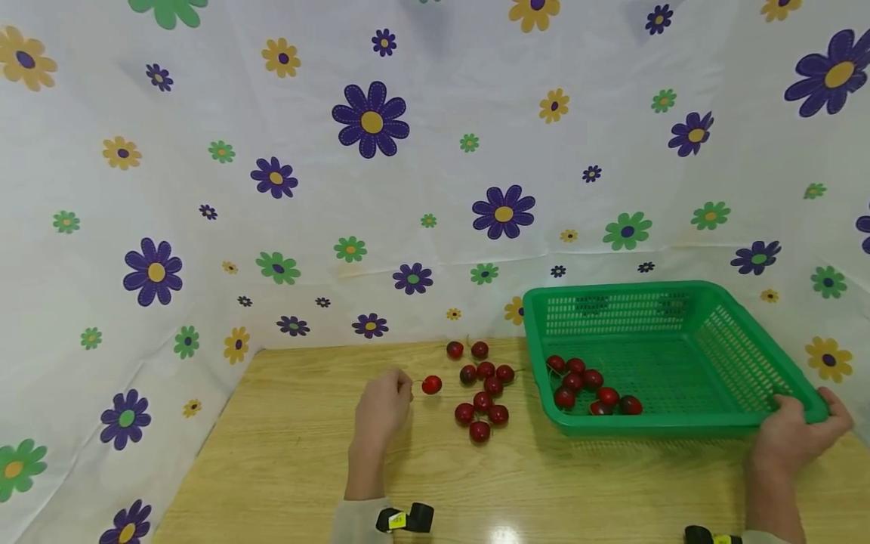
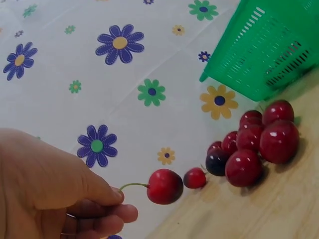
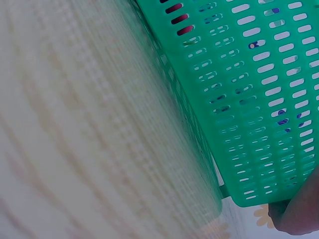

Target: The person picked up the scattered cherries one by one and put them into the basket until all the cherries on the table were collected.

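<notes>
My left hand (image 1: 384,404) pinches the thin green stem of a bright red cherry (image 1: 431,385). In the left wrist view that cherry (image 2: 165,186) hangs off the fingertips (image 2: 115,195) by its stem, to the left of the pile. Dark red cherries (image 1: 482,401) lie loosely grouped on the wooden table, just right of the held one. A green plastic basket (image 1: 652,432) stands at the right, with several cherries (image 1: 574,380) in its left part. My right hand (image 1: 791,438) grips the basket's near right corner, thumb over the rim; only part of this hand (image 3: 299,211) shows in the right wrist view.
The pale wooden table (image 1: 285,453) meets a white cloth (image 1: 435,181) with printed flowers at its back and left edges. The basket's slotted wall (image 3: 269,99) rises close beside the loose cherries.
</notes>
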`<state>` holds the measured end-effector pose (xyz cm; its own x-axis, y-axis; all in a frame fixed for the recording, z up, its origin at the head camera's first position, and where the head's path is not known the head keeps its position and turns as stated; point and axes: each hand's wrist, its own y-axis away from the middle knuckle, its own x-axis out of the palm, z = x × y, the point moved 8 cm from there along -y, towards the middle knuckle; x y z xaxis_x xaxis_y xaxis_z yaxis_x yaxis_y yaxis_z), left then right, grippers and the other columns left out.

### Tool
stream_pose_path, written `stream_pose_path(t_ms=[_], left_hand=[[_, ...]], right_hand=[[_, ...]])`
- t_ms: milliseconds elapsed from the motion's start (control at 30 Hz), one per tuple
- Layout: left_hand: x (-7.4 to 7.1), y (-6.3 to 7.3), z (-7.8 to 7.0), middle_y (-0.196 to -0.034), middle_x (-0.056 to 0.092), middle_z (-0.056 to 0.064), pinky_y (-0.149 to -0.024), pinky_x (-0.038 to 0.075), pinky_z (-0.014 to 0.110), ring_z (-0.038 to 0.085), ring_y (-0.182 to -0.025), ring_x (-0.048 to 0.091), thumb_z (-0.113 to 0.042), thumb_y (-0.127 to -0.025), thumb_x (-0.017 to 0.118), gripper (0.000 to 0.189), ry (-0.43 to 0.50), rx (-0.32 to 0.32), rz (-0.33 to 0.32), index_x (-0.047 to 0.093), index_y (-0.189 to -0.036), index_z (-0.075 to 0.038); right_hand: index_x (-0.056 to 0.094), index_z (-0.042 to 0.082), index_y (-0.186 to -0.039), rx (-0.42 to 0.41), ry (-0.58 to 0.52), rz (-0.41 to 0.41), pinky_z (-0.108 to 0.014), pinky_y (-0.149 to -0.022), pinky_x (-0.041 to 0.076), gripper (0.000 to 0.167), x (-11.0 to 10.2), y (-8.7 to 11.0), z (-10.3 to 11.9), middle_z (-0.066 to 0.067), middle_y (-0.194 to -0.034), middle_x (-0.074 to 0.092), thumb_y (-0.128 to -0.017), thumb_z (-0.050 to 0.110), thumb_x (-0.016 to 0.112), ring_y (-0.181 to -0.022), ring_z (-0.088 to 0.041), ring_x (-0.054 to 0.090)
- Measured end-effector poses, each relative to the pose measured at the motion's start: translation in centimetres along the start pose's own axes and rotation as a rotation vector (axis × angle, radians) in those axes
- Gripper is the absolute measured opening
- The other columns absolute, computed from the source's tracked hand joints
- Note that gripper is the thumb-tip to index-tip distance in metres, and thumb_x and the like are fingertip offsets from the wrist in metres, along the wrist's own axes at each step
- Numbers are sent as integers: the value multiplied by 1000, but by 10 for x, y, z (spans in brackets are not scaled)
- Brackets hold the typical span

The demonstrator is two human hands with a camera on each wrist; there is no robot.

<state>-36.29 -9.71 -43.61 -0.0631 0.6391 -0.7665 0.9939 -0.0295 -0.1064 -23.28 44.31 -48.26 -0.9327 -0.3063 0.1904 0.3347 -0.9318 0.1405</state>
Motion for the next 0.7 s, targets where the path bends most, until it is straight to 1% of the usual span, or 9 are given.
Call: stream_pose_path(t_ms=[133, 233, 300, 367, 433, 533, 700], left_hand=[[-7, 1, -15, -83, 68, 5, -51, 41, 27, 14, -59, 51, -11, -101, 52, 16, 75, 6, -57, 65, -102, -2], [-7, 3, -32, -84, 70, 5, -50, 42, 27, 13, -58, 52, -12, -101, 53, 16, 140, 32, -94, 66, -103, -3], [-4, 5, -44, -84, 71, 4, -49, 41, 26, 12, -58, 52, -12, -101, 54, 15, 176, 63, -116, 67, -103, -4], [0, 6, -56, -82, 71, 3, -48, 40, 25, 11, -57, 51, -12, -101, 55, 14, 195, 105, -131, 67, -103, -5], [3, 6, -67, -81, 71, 3, -47, 39, 23, 10, -56, 50, -11, -100, 57, 12, 196, 142, -140, 68, -102, -6], [7, 5, -83, -78, 68, 2, -47, 38, 23, 9, -55, 48, -11, -100, 57, 11, 183, 192, -134, 67, -101, -6], [6, -1, -112, -70, 61, 0, -44, 35, 24, 9, -50, 45, -13, -100, 56, 12, 132, 258, -118, 66, -103, -7]], right_hand=[[36, 29, -140, 4, 0, 8, -11, -99, 24, 49, -2, -2, 1, 7, -151, 27, -98, 6, 43, -124, -4, 30], [35, 28, -141, 10, -16, 27, -10, -97, 25, 49, -2, -2, 2, 6, -150, 27, -98, 6, 43, -123, -5, 30], [35, 29, -140, 21, -42, 44, -9, -96, 25, 49, 0, -2, 3, 7, -149, 27, -98, 6, 44, -123, -4, 30], [35, 29, -140, 29, -44, 58, -8, -96, 25, 49, 1, -1, 4, 8, -147, 27, -98, 6, 44, -123, -4, 30], [35, 30, -140, 36, -44, 66, -8, -95, 24, 49, 3, -1, 4, 9, -146, 27, -98, 6, 44, -123, -4, 29], [36, 30, -139, 28, -35, 54, -8, -95, 24, 48, 2, -1, 3, 8, -147, 27, -97, 6, 44, -124, -5, 29], [37, 28, -139, 6, -31, 41, -10, -97, 24, 48, 1, -2, 2, 6, -151, 27, -97, 5, 43, -127, -6, 28]])
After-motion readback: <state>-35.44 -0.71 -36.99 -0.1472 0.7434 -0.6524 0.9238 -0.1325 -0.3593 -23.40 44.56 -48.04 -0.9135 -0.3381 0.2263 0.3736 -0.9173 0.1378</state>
